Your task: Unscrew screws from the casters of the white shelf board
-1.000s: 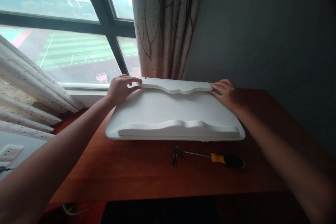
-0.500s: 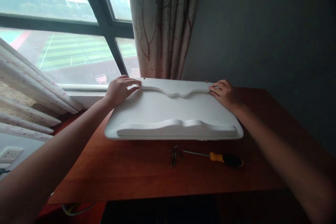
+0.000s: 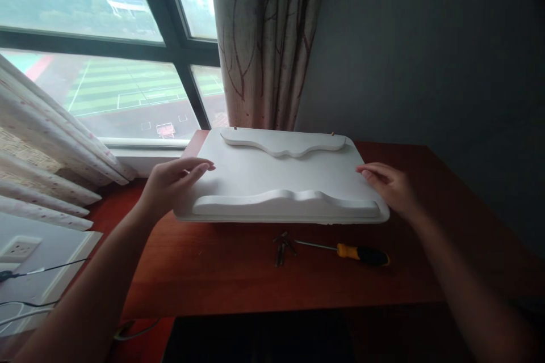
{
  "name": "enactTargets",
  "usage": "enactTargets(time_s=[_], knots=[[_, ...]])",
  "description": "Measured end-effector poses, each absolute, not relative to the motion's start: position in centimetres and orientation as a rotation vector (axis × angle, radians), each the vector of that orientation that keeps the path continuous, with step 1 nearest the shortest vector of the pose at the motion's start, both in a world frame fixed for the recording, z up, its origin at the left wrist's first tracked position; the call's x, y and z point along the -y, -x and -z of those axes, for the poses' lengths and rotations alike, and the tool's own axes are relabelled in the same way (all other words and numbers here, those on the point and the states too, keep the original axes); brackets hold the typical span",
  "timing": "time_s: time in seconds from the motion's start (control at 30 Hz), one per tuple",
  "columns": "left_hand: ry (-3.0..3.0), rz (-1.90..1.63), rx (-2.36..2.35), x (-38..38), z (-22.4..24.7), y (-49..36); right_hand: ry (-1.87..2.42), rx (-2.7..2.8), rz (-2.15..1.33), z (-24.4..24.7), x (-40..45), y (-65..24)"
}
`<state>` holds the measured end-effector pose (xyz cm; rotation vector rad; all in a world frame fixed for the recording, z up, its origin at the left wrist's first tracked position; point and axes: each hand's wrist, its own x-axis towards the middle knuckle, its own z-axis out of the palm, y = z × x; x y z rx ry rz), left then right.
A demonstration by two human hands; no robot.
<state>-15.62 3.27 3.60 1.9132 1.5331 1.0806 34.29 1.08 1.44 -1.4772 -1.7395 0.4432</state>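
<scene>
A white board (image 3: 281,174) with rounded corners lies on the wooden table. Along its far edge rests a white wavy strip (image 3: 283,150); a second wavy strip (image 3: 285,204) lies along the near edge. My left hand (image 3: 172,181) hovers over the board's left side, thumb and fingers stretched out and a little apart, holding nothing. At the right edge is my right hand (image 3: 389,184), fingers extended and also without anything in them; whether its fingertips touch the board I cannot tell. Neither hand is on the strips.
In front of the board lie several small metal pieces (image 3: 281,250), probably screws, beside a yellow and black screwdriver (image 3: 361,252). The wooden table (image 3: 238,289) ends at a near edge. Behind stand a patterned curtain (image 3: 264,39) and a window. A wall socket (image 3: 19,250) is at left.
Both hands have let go of the far strip's ends and moved outward and toward me. The strip stays in place on the board.
</scene>
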Motion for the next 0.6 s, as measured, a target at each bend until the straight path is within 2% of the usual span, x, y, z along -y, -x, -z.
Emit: enactTargets(time_s=[0.2, 0.6], knots=[[-1.899, -1.026, -1.517, 1.6, -2.7, 16.2, 1.483, 1.571, -0.608, -0.3, 4.1, -34.5], [-2.097, -1.041, -1.428, 2.2, -1.3, 16.8, 1.390, 1.667, -0.596, 0.7, 5.5, -34.1]])
